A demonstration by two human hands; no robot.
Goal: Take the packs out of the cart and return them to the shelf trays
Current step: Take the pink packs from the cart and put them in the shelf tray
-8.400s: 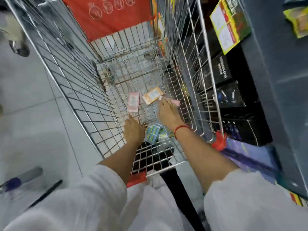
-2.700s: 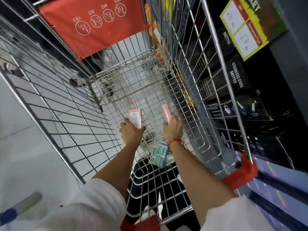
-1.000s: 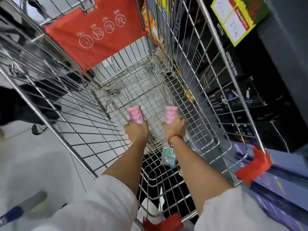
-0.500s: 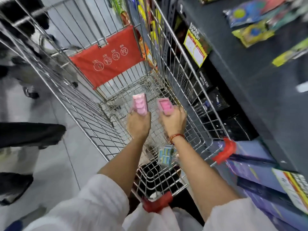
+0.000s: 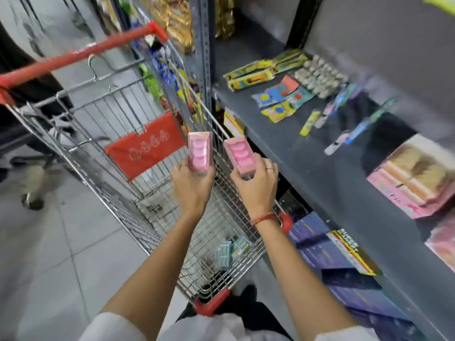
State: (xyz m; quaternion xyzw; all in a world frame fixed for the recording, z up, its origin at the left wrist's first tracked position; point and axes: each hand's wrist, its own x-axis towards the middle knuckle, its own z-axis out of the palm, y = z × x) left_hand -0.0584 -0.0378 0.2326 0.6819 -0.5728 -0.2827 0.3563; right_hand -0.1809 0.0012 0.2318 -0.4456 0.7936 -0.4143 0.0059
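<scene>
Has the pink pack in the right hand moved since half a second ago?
Yes. The pink pack rose out of the cart, above its rim and toward the shelf.

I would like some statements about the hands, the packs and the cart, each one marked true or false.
1. Each hand holds one pink pack. True: the left hand grips the left pink pack and the right hand grips the right pink pack.
2. The cart holds nothing more. False: a blue pack lies on its floor.
3. The red string bracelet is on the left wrist. False: it is on the right wrist.
4. The shelf stands to the right of the cart. True.
</scene>
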